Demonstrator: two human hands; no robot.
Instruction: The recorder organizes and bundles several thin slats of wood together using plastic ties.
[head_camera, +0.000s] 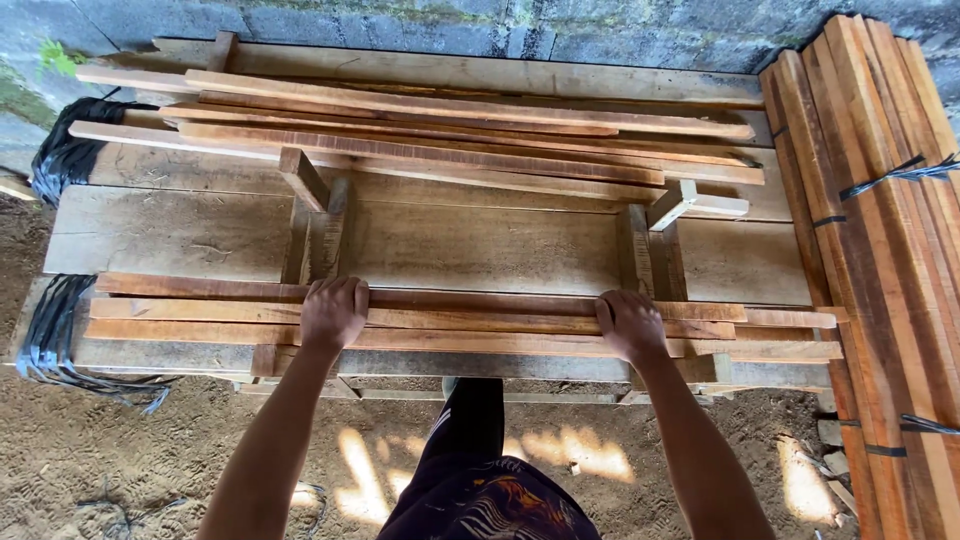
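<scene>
Both grips are clenched over the near stack of slats (480, 318): left hand (334, 312) left of centre, right hand (631, 325) to the right, spread wide, likely to keep the long pieces level. That stack lies along the front edge of the plank desk (180, 235). More slats (440, 135) sit across the top; bundled strips (880, 200) lean at right. Sandy floor (110, 450) below, block wall (600, 30) above.

No labels, signs or screens in view. Only package-like item: strapped bundle of wooden slats (880, 200), right of tabletop (480, 245), bound with black bands.
</scene>
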